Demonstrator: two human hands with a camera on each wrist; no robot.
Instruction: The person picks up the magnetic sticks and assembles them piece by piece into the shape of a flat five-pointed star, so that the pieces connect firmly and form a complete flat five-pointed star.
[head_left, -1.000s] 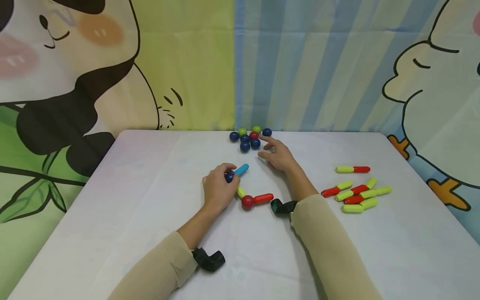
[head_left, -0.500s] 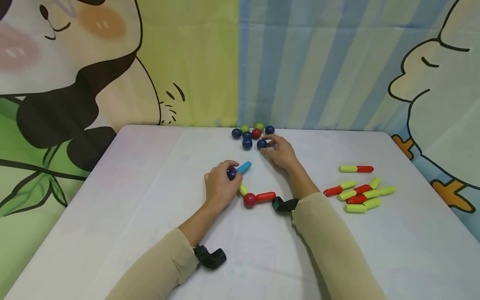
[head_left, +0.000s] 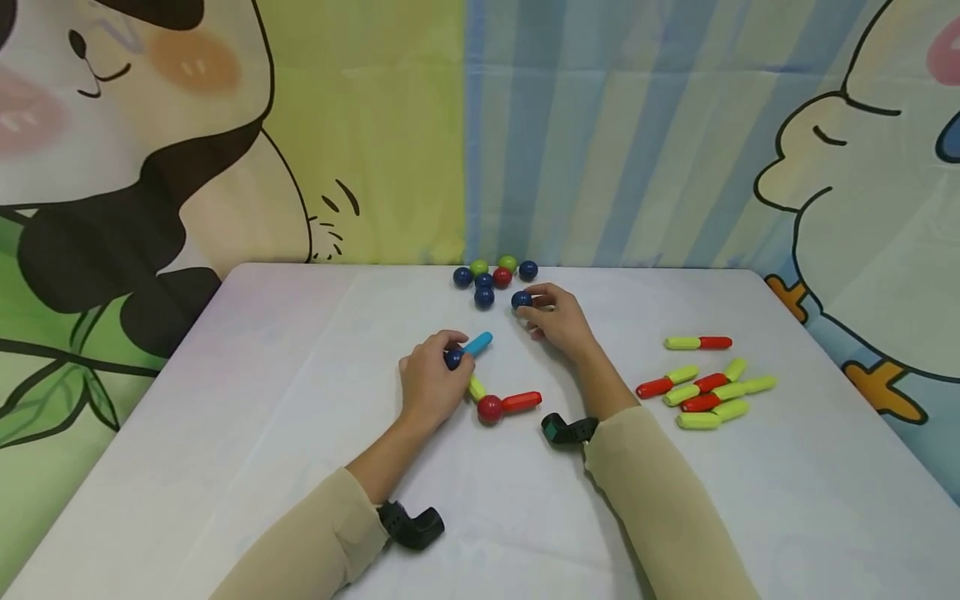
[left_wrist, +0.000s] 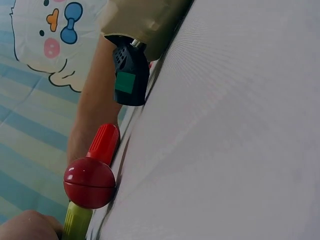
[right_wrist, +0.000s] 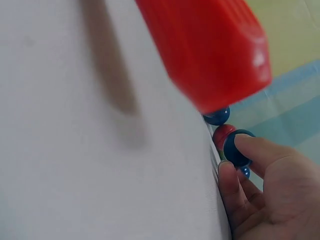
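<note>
My left hand (head_left: 435,379) grips a dark blue ball (head_left: 453,358) that joins a light blue rod (head_left: 477,344) and a yellow-green rod (head_left: 476,388). The lower end of the yellow-green rod meets a red ball (head_left: 490,409), from which a red rod (head_left: 522,402) sticks out to the right. Thumb and fingers of my right hand (head_left: 558,321) pinch another dark blue ball (head_left: 521,300), just in front of the ball cluster. The right wrist view shows this pinched ball (right_wrist: 235,150) close up, with the red rod (right_wrist: 210,50) looming near the camera.
Several loose balls, dark blue (head_left: 483,297), red (head_left: 502,277) and green (head_left: 507,263), sit at the table's back edge. On the right lie several joined rod pairs in yellow-green and red (head_left: 698,342). Behind the white table (head_left: 247,400) hangs a printed curtain (head_left: 375,125).
My right hand has taken hold of a dark blue ball from the cluster and drawn it slightly towards me and to the right. The left hand keeps its hold, nearly still.
</note>
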